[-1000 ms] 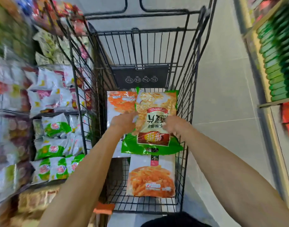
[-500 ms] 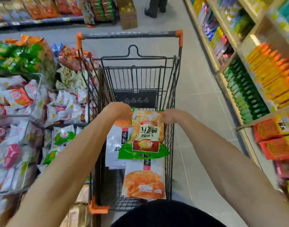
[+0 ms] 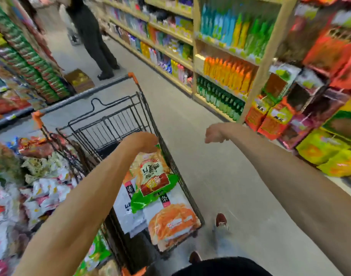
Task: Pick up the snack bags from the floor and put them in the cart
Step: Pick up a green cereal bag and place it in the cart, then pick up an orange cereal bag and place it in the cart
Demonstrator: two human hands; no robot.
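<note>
A black wire cart (image 3: 148, 114) with orange corner caps stands in the aisle just left of centre. A green and yellow snack bag (image 3: 152, 176) lies inside it, on top of two white and orange bags (image 3: 172, 222). My left hand (image 3: 142, 143) is over the cart, closed on the top edge of the green bag. Off to the right of the cart, my right hand (image 3: 214, 134) hangs above the bare floor, fingers loosely curled and holding nothing. No bag shows on the visible floor.
Bins of snack bags (image 3: 39, 188) press against the cart's left side. Shelves of bottles (image 3: 226, 72) and boxes (image 3: 274, 116) line the right. A person in dark trousers (image 3: 95, 38) stands up the aisle by a cardboard box (image 3: 80, 80). My shoe (image 3: 221, 220) is beside the cart.
My right hand has let go of the green bag and swung right, out of the cart. The left hand stays on the bag. The view has tilted up and to the right.
</note>
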